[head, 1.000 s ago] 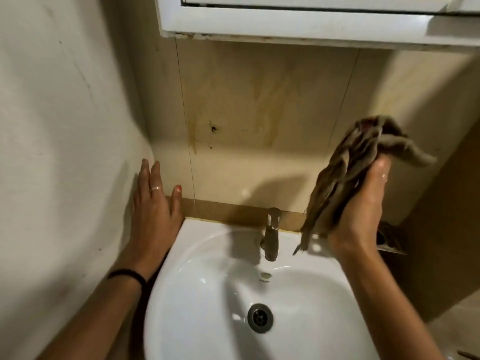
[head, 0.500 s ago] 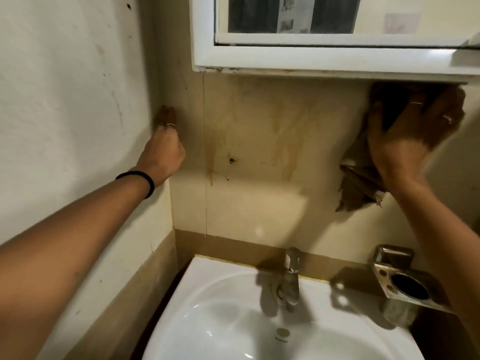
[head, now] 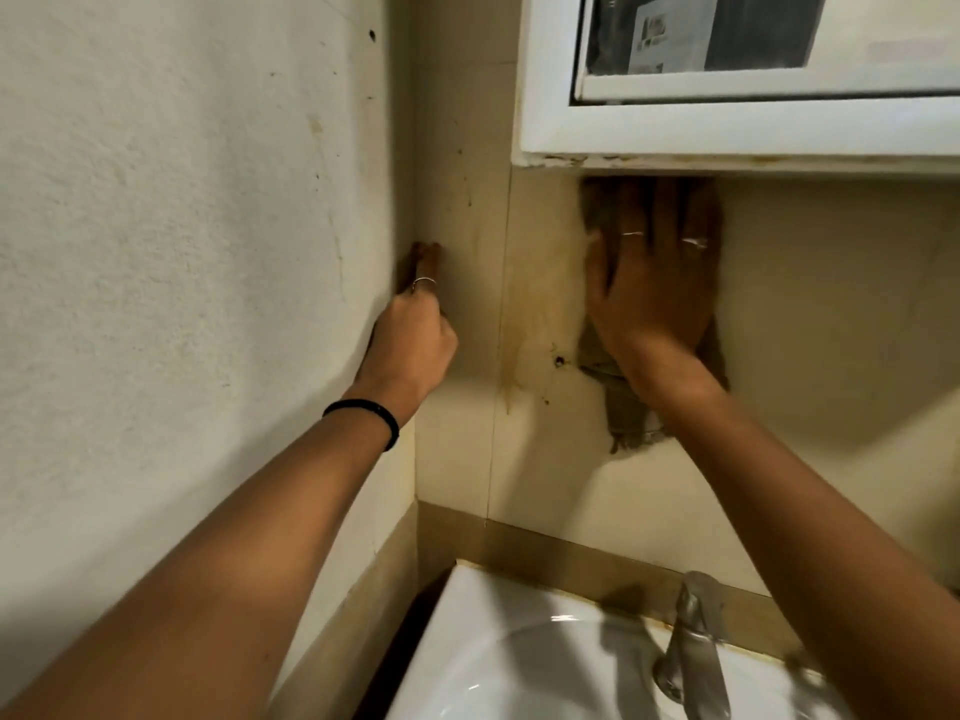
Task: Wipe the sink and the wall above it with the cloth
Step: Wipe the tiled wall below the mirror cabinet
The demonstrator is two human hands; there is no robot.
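My right hand (head: 652, 283) lies flat with spread fingers on a brown cloth (head: 626, 407), pressing it against the beige tiled wall (head: 810, 324) just under the white cabinet. The cloth's lower end hangs out below my palm. A yellow-brown stain (head: 540, 304) runs down the wall left of the cloth. My left hand (head: 413, 330) rests in the corner, fingertips against the left wall, holding nothing. The white sink (head: 498, 662) sits at the bottom, partly out of view.
A white mirror cabinet (head: 727, 132) overhangs the wall right above my right hand. A metal tap (head: 693, 646) stands on the sink's back edge. The rough plaster side wall (head: 182, 252) closes the left. A brown tile strip (head: 550, 548) borders the sink.
My right hand has slid the cloth leftward along the wall under the cabinet, toward the stain. My left hand has stayed in the corner. The view has tilted upward.
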